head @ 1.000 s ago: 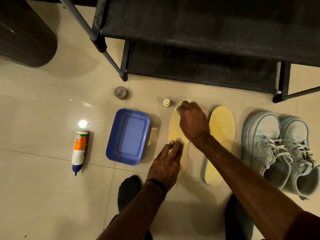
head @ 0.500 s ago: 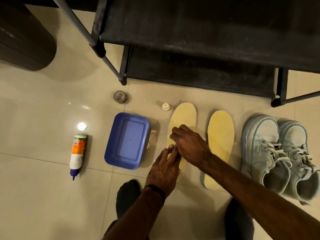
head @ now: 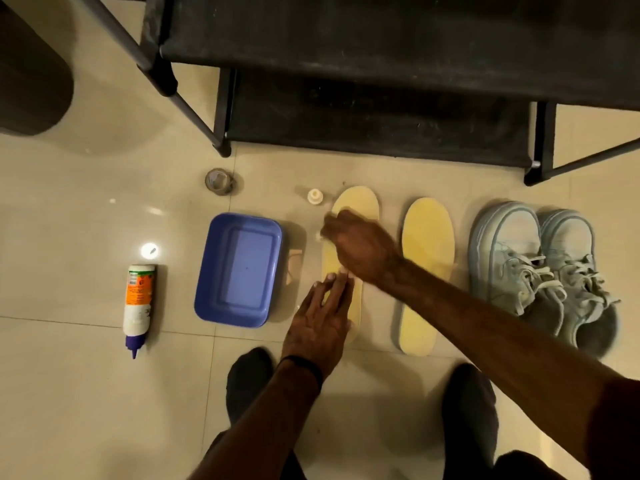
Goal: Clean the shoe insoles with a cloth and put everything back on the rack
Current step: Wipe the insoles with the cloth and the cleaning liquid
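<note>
Single head-worn view looks steeply down, close over tiled floor (head: 86, 393); rack (head: 381, 36) at top.

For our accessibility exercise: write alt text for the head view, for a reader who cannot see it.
A person's right hand rubs a yellow insole on the tiled floor while the left hand presses its heel end. A second insole and pale sneakers lie to the right, a blue tub to the left.

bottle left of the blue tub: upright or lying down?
Lying down. The bottle lies flat on the floor tiles, purple nozzle pointing toward the camera wearer, left of the blue tub.
</note>
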